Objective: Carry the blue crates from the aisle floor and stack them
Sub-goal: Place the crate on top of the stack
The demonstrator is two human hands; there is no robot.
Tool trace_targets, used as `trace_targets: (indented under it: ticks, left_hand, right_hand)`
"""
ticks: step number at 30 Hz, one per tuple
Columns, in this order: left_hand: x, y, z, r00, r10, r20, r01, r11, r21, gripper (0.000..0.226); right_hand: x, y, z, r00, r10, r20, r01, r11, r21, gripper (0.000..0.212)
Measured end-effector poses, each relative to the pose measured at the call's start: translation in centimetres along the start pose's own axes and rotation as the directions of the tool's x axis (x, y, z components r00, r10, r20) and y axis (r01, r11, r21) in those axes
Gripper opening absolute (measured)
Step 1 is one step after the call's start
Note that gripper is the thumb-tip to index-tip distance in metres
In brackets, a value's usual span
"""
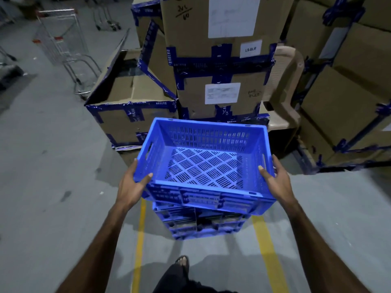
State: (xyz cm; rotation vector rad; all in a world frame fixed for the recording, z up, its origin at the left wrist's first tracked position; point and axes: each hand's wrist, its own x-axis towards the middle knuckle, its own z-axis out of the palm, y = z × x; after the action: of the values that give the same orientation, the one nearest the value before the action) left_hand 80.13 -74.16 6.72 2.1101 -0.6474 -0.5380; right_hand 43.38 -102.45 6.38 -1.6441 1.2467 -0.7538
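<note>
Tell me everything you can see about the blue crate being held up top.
The top blue crate is an open, empty rectangular bin that looks like moulded plastic, with slotted walls, a diamond-patterned vented floor and handle cutouts in its short sides. The left hand and right hand grip its two short ends, thumbs over the rim. It sits slightly skewed above a stack of blue crates on the grey floor, in front of taped cardboard boxes; whether it rests on the stack is unclear.
</note>
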Motion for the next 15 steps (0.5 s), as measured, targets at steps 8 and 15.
trace_targets:
  ticks: [8, 15]
  left_hand:
    - [-5.7, -3.8, 2.0, 0.960, -0.274, -0.053, 0.241, 0.910, -0.338, 0.103]
    - [-7.7, -2.6, 3.6, 0.976, -0.219, -0.011, 0.213, 0.960, -0.181, 0.106]
  right_hand:
    - [-9.4, 7.2, 0.9, 0.994, 0.080, -0.078, -0.073, 0.993, 0.089, 0.100]
    - [-14.8, 8.4, 2.3, 0.997, -0.017, 0.070, 0.022, 0.997, -0.069, 0.100]
